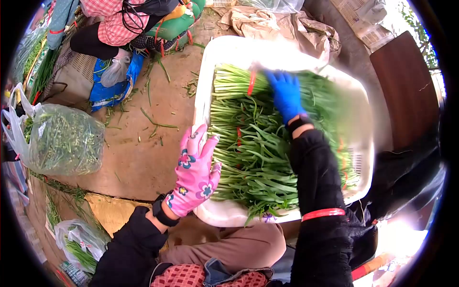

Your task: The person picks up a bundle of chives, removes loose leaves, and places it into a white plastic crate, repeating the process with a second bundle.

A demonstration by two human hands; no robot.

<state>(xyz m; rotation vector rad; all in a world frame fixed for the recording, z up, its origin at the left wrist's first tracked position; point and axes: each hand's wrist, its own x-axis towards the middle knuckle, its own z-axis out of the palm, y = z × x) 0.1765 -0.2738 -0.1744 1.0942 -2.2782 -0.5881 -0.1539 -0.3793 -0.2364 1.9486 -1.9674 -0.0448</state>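
Observation:
A white plastic crate [203, 79] in front of me is filled with bunches of long green stalks [260, 162] that look like chives, bound with red bands. My left hand [195, 172], in a pink flowered glove, rests at the crate's left rim, its fingers stretched out beside the stalk ends. Across the crate, my right hand [285, 93], in a blue glove, lies flat on the far bunch of stalks [234, 80], near its red band [252, 82]. The fingers are spread, with blur about their tips. The leaves at the far right are smeared by motion.
Another person [122, 24] sits at the upper left by a blue bag [119, 83]. A clear plastic bag of greens [67, 138] stands at left, and a smaller bag [81, 241] lies below it. Brown crumpled sheeting [267, 24] lies behind the crate. Plant scraps litter the floor [143, 162].

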